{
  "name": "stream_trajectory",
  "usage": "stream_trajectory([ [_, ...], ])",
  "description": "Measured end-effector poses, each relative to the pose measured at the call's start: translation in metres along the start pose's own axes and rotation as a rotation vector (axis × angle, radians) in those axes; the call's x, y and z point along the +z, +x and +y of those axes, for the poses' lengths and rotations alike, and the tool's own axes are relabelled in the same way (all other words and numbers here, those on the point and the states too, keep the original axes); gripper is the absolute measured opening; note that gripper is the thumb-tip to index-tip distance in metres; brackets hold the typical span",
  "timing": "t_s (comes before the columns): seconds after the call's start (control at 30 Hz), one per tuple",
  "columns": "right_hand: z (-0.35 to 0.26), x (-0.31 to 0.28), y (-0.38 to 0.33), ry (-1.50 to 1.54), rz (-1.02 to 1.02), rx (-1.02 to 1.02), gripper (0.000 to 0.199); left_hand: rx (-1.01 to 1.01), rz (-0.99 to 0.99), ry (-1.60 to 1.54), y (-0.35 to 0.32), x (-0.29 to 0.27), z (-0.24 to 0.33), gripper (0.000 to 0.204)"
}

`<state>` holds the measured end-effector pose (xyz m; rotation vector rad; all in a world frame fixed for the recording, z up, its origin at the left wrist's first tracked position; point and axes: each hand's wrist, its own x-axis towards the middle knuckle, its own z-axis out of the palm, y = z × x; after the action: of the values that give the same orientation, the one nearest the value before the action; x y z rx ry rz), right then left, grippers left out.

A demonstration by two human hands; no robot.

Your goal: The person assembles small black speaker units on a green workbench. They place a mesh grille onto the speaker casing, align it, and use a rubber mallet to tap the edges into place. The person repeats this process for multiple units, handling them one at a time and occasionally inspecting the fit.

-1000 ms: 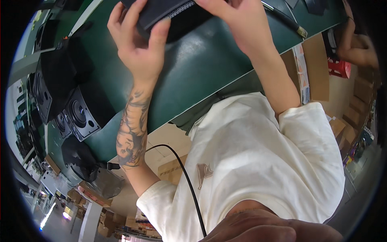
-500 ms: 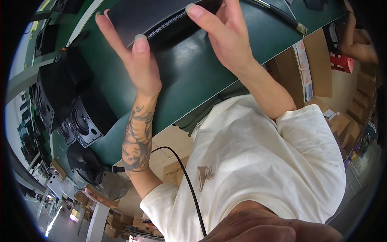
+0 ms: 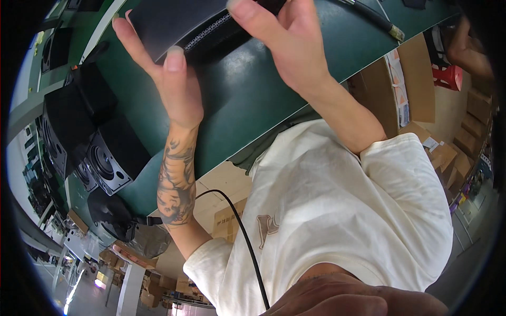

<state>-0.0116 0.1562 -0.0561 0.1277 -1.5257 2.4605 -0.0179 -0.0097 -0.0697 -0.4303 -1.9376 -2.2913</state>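
Between my two hands is a black speaker cabinet (image 3: 168, 23) with smooth faces and a thin patterned strip along its near edge. The top of the picture cuts off its far part. My left hand (image 3: 176, 87) grips the left side, thumb on the near edge and a finger up along the side. On the right, my right hand (image 3: 295, 50) holds it with the thumb across the near edge; the other fingers are partly hidden behind it. Beneath lies the green tabletop (image 3: 240, 102).
Several black speakers (image 3: 118, 152) with round cones stand at the left of the table. A dark-handled brush (image 3: 377, 21) lies at the upper right. Open cardboard boxes (image 3: 419, 79) sit beyond the right edge, near another person's arm (image 3: 469, 50) and a red stool (image 3: 447, 78).
Both hands have shifted slightly left with the cabinet. My right thumb sits further left and higher, near the top of the view. The grip looks otherwise the same.
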Motion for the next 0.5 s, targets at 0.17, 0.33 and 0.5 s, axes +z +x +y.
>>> stream_trajectory([
  [0.17, -0.015, 0.008, 0.003, -0.027, 0.016, -0.01, 0.067, 0.005, 0.002, -0.013, -0.002, 0.0, 0.001, 0.083],
  [0.33, -0.012, 0.002, 0.003, -0.058, -0.041, -0.056, 0.067, 0.005, 0.003, -0.086, -0.002, 0.002, 0.001, 0.082],
  [0.5, -0.018, 0.003, 0.004, -0.036, -0.032, 0.025, 0.069, 0.009, 0.016, -0.146, -0.001, 0.003, 0.002, 0.085],
])
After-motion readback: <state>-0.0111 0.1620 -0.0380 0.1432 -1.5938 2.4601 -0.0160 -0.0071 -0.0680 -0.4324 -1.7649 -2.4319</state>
